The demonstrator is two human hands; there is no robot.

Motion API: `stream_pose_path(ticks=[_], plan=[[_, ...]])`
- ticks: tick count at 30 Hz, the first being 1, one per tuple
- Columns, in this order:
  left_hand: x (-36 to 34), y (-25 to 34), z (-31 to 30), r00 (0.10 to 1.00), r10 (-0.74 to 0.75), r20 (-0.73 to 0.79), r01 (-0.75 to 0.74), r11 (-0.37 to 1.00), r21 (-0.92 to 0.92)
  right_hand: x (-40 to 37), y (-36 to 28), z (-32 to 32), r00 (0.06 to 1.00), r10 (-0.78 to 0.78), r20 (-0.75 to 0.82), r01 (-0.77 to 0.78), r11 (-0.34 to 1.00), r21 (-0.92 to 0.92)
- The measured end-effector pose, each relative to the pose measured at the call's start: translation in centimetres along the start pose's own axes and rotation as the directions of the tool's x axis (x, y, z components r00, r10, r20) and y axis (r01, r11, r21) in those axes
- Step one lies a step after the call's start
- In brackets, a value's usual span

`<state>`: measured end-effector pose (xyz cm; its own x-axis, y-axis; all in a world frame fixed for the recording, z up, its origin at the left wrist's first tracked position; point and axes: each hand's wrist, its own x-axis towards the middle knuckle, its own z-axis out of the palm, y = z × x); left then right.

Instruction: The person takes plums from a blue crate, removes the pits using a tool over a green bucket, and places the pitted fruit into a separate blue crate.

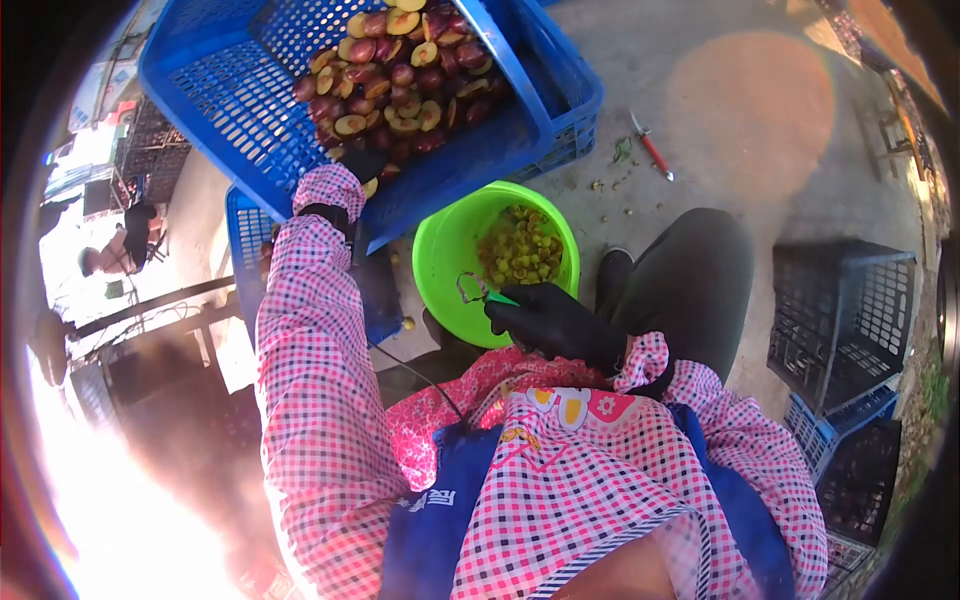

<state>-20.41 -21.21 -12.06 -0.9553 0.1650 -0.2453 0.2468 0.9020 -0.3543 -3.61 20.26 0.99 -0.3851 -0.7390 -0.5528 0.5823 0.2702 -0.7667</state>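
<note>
My right hand, in a black glove, is closed around the green handle of a corer with a looped end. It is over the near rim of a bright green basin, which holds small yellow-green pieces. My left hand, also in a dark glove, is at the near edge of a pile of halved fruit with red skin and yellow flesh, like plums. The pile lies in a tilted blue crate. The left fingers are hard to make out against the dark fruit.
Another blue crate is under the tilted one. Red-handled pruning shears lie on the concrete floor to the right, near small scraps. Black crates are stacked at the far right. Another person sits in the left background.
</note>
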Motion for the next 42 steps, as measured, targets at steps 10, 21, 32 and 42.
stream_pose_path(ticks=[10,21,32,42], plan=[[-9.7,9.7,-20.8,0.996,-0.047,0.070,0.072,0.031,-0.997,0.6,0.1,0.4,0.815,-0.398,-0.420,0.384,0.915,-0.123],[-18.5,21.3,-19.2,0.940,-0.204,0.274,0.104,-0.591,-0.800,-0.2,2.9,1.0,0.572,-0.797,-0.194,0.420,0.487,-0.766],[-19.0,22.1,-19.1,0.954,-0.163,0.252,0.068,-0.699,-0.712,-0.2,2.8,1.1,0.646,-0.750,-0.141,0.518,0.566,-0.641],[-18.0,22.0,-18.3,0.977,-0.212,0.033,-0.102,-0.595,-0.797,-1.3,0.5,-1.1,0.960,-0.228,0.160,0.205,0.967,0.148]])
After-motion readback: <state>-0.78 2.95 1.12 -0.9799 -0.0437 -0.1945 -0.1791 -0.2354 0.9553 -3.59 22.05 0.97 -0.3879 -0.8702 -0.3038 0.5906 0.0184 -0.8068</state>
